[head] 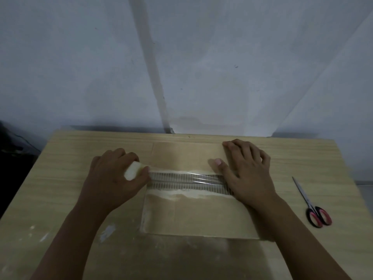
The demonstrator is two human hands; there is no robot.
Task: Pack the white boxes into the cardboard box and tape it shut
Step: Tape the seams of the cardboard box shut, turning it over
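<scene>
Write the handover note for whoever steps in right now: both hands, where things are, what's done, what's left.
Left hand: grips the tape roll at the left end of the seam.
Right hand: flat, pressing the tape strip down on the cardboard box.
Box: on the table, flaps closed; the white boxes are not visible.
Scissors: on the table to the right of the box, untouched.
Done: flaps shut, strip stretched along the seam.
Left: cut the tape from the roll, smooth it down.
</scene>
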